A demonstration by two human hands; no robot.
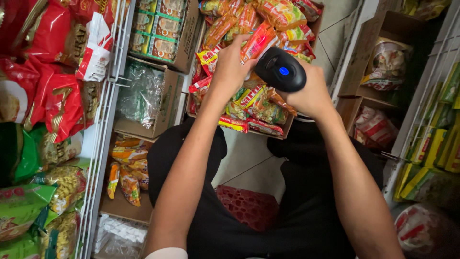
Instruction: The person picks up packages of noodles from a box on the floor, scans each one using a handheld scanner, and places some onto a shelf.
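Packet: an orange snack packet (258,41) is pinched in the left hand (230,64), raised just above an open cardboard box (275,132) of similar packets.
Scanner: the right hand (311,93) is clenched round a black handheld scanner (280,72), its blue-lit head just beside the packet.
Around: wire shelf (103,120) of red and green bags at left; further boxes of snacks (143,96) beyond the knees; a red stool (249,206) below.
Hidden: the packet's lower half is behind the fingers, and the scanner's grip is covered by the hand.
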